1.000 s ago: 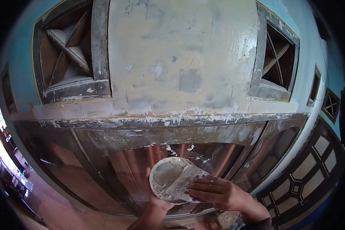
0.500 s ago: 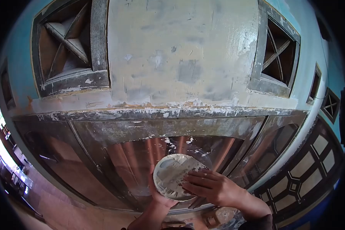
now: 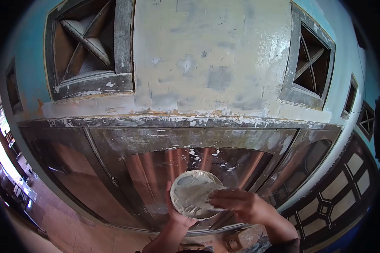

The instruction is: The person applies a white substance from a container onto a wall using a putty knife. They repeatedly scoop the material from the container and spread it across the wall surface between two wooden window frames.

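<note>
Grey-white putty (image 3: pixel 192 195) is spread across a round, shallow dish (image 3: pixel 178 206). My left hand (image 3: pixel 180 217) holds this dish from below and along its left side, fingers wrapped around it. Over the right part of the putty is my right hand (image 3: pixel 240 205), palm down, with the fingers pressed together and slightly blurred. Whatever lies under those fingers is hidden. A smooth, darker grey patch shows in the putty near the dish's upper left.
A patched cream wall (image 3: pixel 207 55) rises ahead between two framed vents with crossed bars (image 3: pixel 86 44) (image 3: pixel 310 63). Below runs a worn dark wooden frame (image 3: pixel 190 139) with glass panes. Beneath my right forearm, a pale, smeared object (image 3: pixel 247 238) sits low down.
My right hand has shifted slightly right and down over the dish, uncovering more putty. The putty surface looks smoother. The whole view has shifted a little.
</note>
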Demonstrator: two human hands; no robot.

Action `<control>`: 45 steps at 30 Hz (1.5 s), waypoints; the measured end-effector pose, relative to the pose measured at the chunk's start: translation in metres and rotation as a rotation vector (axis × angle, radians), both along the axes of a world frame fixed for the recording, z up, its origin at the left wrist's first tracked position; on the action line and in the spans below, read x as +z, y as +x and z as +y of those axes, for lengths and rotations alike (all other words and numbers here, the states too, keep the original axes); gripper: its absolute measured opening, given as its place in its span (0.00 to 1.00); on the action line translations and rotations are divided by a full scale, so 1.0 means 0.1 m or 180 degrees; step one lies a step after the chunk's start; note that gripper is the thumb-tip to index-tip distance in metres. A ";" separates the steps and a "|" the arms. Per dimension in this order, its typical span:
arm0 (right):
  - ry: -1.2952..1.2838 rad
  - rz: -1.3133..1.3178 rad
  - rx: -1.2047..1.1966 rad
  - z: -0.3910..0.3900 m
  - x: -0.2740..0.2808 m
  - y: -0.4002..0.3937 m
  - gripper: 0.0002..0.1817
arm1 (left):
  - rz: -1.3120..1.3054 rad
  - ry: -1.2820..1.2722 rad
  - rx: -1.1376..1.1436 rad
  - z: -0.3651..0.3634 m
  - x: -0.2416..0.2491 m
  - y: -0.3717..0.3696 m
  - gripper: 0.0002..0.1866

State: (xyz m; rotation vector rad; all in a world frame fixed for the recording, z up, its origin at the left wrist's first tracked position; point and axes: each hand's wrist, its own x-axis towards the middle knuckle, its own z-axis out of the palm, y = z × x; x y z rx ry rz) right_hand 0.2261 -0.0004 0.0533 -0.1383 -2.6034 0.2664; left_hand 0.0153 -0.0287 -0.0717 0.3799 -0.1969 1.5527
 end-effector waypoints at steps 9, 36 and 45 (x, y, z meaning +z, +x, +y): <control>-0.4084 0.2373 0.0535 0.34 -0.15 -0.06 0.17 | -0.0057 0.0066 -0.0016 0.01 0.04 -0.01 0.40; 0.3462 0.2578 -0.1458 0.98 2.94 -0.80 0.26 | 0.0361 -0.0074 0.0532 -0.24 0.38 -0.35 0.47; 0.3710 0.2229 -0.1873 1.28 2.57 -0.82 0.27 | 0.0569 -0.0136 0.0823 -0.17 0.50 -0.37 0.41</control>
